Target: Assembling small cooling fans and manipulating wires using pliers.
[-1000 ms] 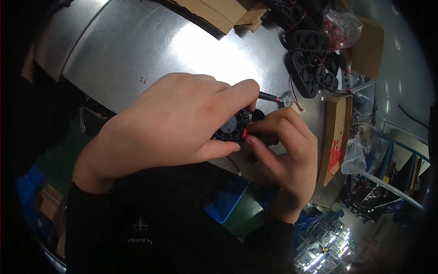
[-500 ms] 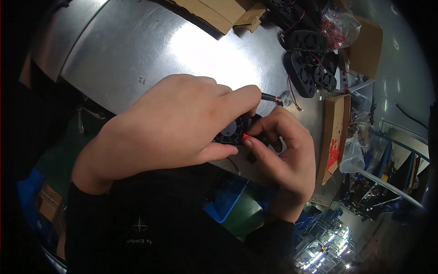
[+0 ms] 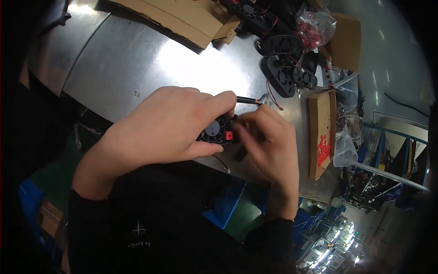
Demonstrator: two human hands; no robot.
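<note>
My left hand (image 3: 171, 125) is closed over a black fan unit (image 3: 212, 129), its thumb along the near edge. The hand hides much of the unit; part of the round fan shows beside the thumb. A small square red piece (image 3: 229, 135) sits at the fan unit's right corner. My right hand (image 3: 269, 141) is right beside it, its thumb and bent fingers drawn together at the unit's right end. What they pinch, if anything, is hidden. Beyond the hands lies a tool with a black handle (image 3: 247, 100). A thin wire (image 3: 222, 162) hangs below the unit.
Black fan housings (image 3: 279, 75) with wires are piled at the far right, near a clear bag of red parts (image 3: 315, 31). A cardboard tray (image 3: 314, 157) holding small red pieces stands on the right. Flattened cardboard (image 3: 164, 18) lies along the metal table's (image 3: 114, 59) far side.
My right fingers have come away from the red piece, which now shows uncovered on the fan unit. The whole view has shifted, so the table's things appear farther left.
</note>
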